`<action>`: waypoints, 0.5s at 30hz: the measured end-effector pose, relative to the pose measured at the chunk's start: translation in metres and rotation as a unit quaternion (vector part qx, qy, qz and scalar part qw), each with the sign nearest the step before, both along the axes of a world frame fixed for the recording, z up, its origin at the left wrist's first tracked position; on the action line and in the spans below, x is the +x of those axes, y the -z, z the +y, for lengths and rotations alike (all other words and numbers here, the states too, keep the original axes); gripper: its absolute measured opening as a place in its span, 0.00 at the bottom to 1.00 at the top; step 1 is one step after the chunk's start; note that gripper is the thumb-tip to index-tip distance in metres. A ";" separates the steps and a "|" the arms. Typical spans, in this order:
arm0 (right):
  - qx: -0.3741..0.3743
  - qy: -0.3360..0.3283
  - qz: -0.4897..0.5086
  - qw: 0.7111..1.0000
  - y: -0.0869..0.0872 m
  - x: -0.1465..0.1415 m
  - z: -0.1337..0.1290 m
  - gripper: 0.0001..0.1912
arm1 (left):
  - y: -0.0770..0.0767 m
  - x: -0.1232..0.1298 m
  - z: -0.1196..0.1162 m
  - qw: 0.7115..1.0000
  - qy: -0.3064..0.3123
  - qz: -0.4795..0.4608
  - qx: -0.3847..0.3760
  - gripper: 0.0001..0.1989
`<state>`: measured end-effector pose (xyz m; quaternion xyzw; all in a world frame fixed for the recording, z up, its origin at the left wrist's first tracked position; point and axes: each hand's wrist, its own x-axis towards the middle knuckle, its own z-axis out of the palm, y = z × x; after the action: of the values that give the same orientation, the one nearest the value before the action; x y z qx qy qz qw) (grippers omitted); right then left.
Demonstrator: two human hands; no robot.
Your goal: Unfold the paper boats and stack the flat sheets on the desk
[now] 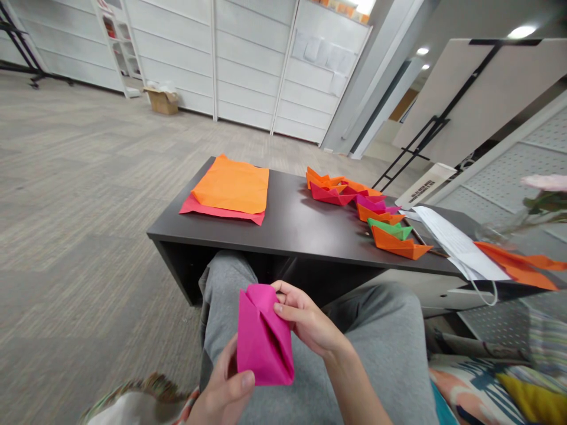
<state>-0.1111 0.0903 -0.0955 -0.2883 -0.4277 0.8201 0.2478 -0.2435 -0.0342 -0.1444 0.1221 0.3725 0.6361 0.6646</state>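
And here we are, all eyes on the folded magenta paper [261, 351], held over the lap, just off the near edge of the dark, smooth tabletop [290, 221]. The left hand [224, 386] has it at the lower left, thumb in front and fingers going behind; the right hand [310, 321] clamps the upper right edge, thumb on the near face and fingers curled behind it. Both sets of fingers are closed on the paper, and look at that long slit gaping down its front!

Delicate stuff, this. I'd say the trick is a light, even grip: squeeze too hard and those loose layers could buckle into creases nobody wants. Better for the left hand to steady the lower corner while the right thumb eases its layer along, both edges kept level. The points want lining up before anything gets pressed flat, and with no hard surface under the paper, a crease has to be pinched firmly between thumb and finger, worked along bit by bit.

Over on the tabletop, a bright orange paper sheet [234, 189] lies on a red paper sheet [221, 213] at the left. To the right, small paper boats crowd together, a green paper boat [392, 228] just beside an orange paper boat [396, 243].
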 end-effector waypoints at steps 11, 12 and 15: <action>0.016 0.114 0.034 0.993 -0.005 0.003 0.003 0.17 | -0.001 0.000 0.004 0.999 -0.020 -0.032 -0.006 0.24; 0.023 0.144 0.032 0.989 -0.005 0.003 0.004 0.17 | 0.000 0.001 0.008 0.999 -0.044 -0.021 -0.001 0.22; 0.077 0.198 0.006 0.977 -0.003 0.003 0.006 0.17 | 0.001 0.000 0.018 0.993 -0.116 0.014 0.011 0.15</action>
<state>-0.1082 0.0964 -0.0920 -0.3429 -0.4225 0.7209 0.4293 -0.2431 -0.0163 -0.1458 0.0941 0.3866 0.7109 0.5799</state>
